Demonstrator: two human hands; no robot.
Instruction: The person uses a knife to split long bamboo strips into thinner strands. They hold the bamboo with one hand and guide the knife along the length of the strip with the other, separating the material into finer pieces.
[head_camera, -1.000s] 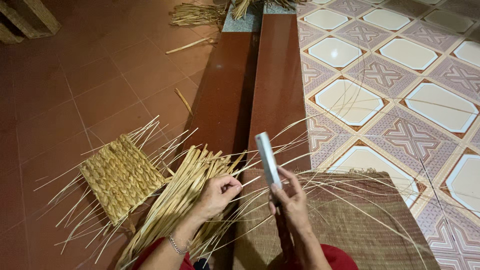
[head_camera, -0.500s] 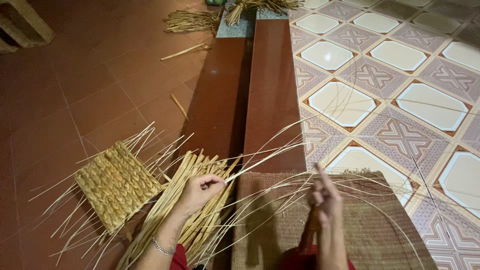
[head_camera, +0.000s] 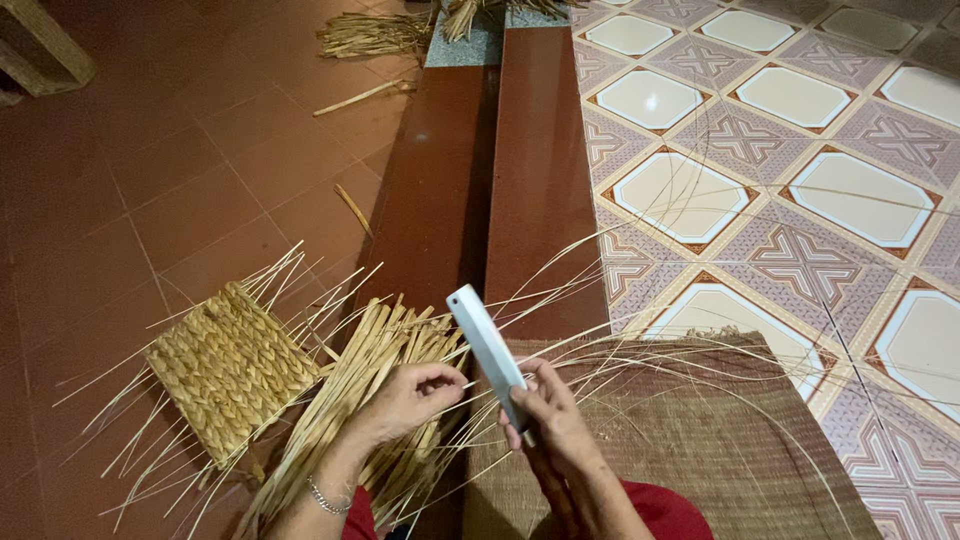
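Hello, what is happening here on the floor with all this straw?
A person sits on a brown woven mat at the edge of a step. The right hand holds a flat white blade-like tool upright. The left hand pinches thin straw strands above a bundle of flat straw strips. A small woven straw panel with loose ends lies on the red tiles to the left. More straw lies further away.

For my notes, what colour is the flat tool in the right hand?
The flat tool is pale grey-white, seen in the head view.

Soft even indoor light, faint shadows, sharp focus (corners slightly stretched), no glare
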